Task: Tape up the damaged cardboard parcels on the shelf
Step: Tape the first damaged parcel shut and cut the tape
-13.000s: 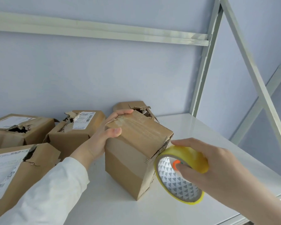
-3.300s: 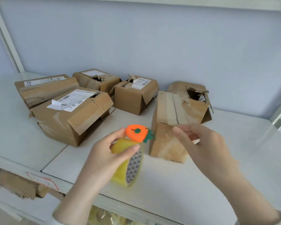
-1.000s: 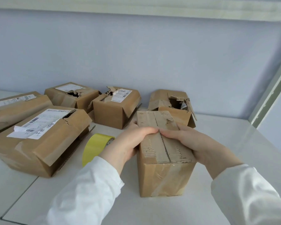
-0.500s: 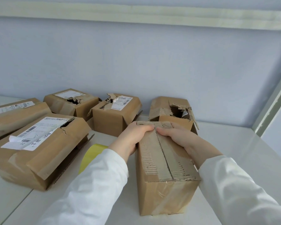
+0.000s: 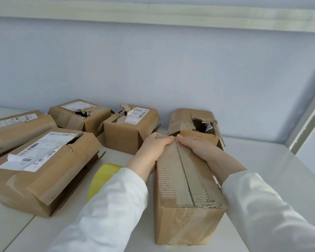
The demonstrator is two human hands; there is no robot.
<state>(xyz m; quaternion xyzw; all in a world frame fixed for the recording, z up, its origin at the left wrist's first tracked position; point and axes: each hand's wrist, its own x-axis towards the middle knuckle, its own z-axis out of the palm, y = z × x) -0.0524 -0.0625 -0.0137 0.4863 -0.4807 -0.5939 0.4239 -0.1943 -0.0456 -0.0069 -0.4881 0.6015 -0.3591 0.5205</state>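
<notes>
A tall brown cardboard parcel stands on the white shelf right in front of me, its top flaps stripped to bare corrugation along the seam. My left hand grips its far left top edge. My right hand grips the far right top edge, and the fingertips of both hands nearly meet at the seam. A yellow tape roll stands on edge just left of the parcel, partly hidden behind my left sleeve.
Several torn parcels lie on the shelf: a large labelled one at the left, another behind it, two at the back, and a ripped one behind my hands. The wall stands behind them. A metal upright is at the right.
Both hands have slid along the parcel's top towards its far end. The parcel now sits nearer to me and lower in view. The tape roll still stands at the left.
</notes>
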